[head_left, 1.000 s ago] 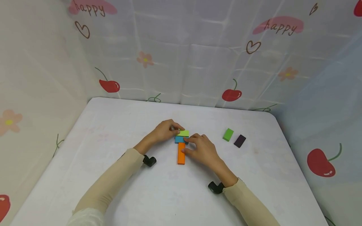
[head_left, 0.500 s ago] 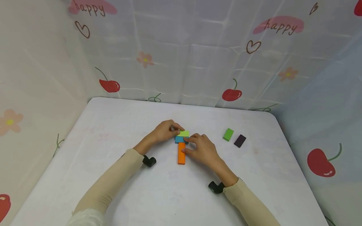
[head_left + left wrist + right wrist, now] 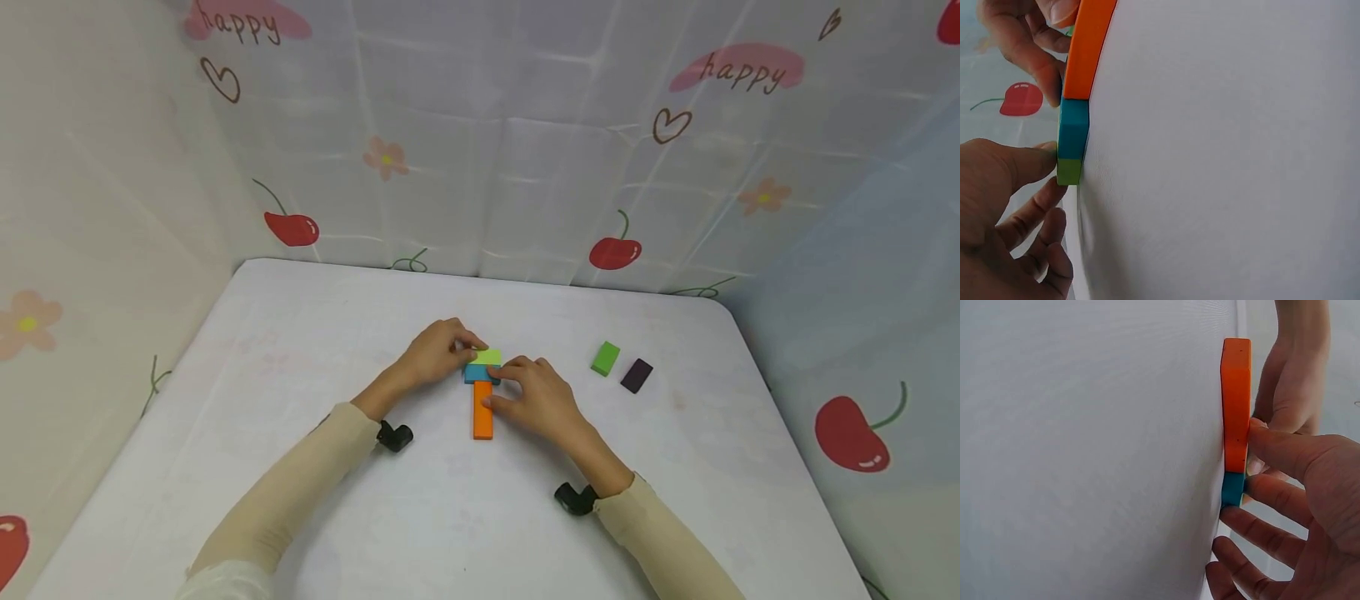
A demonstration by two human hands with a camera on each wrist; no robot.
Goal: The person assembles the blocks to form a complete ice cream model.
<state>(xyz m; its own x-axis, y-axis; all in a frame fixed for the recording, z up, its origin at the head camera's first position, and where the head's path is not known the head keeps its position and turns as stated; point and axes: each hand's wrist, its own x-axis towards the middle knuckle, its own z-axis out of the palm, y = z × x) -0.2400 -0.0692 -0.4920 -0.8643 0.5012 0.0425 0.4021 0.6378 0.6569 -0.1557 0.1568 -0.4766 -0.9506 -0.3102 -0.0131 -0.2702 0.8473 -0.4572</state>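
Three flat blocks lie on the white table, joined in a T shape. A long orange block is the stem, with a blue block across its far end and a light green block beyond that. My left hand pinches the light green block at its left end, the thumb on top and the index finger at the far edge in the left wrist view. From the right, my right hand rests its thumb on the orange block and its index finger on the blue one, fingers loosely extended.
To the right lie a green block and a dark block, apart from the T. The white table ends at a printed curtain behind. Black wrist devices are on both forearms.
Almost nothing has moved. The blocks and both hands appear very slightly lower in the head view, along with a small shift of the whole view.
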